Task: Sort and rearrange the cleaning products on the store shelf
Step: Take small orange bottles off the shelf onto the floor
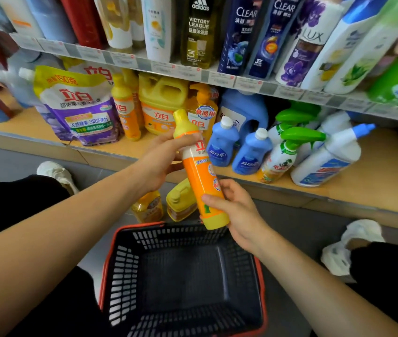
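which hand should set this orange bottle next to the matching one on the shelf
Left, probably. The left hand grips the orange bottle near its neck, on the side of the matching bottle on the shelf. The right hand only holds the base, farther from it.

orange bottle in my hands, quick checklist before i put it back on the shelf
1. Left hand grips the orange bottle near the top: ok.
2. Right hand holds its base: ok.
3. Yellow cap is on: ok; whether it is tight, cannot tell.
4. Matching bottles stand on the shelf beside the yellow jug: ok.
5. Free slot next to them: cannot tell, the row looks crowded.
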A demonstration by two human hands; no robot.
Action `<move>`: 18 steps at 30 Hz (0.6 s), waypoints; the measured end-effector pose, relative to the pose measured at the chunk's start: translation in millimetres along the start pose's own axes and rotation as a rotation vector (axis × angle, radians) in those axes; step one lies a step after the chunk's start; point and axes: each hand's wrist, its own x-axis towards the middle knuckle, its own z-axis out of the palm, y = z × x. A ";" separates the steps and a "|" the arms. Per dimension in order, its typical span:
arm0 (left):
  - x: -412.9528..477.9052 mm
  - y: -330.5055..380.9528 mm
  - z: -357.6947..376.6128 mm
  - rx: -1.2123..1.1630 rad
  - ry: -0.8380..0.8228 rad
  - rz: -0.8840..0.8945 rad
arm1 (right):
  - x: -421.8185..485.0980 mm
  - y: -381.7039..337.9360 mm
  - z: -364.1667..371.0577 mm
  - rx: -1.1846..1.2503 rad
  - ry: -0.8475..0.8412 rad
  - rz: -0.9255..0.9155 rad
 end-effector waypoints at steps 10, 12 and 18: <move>2.9 5.0 -1.9 -0.106 -0.064 0.065 | -0.2 -14.0 -10.4 0.147 -0.200 0.224; 0.7 4.0 -3.6 -0.071 -0.006 0.100 | 1.8 -15.0 -8.0 0.229 -0.200 0.253; -0.3 6.1 -9.2 -0.038 0.030 0.165 | 10.8 -16.3 -10.3 0.390 -0.037 0.187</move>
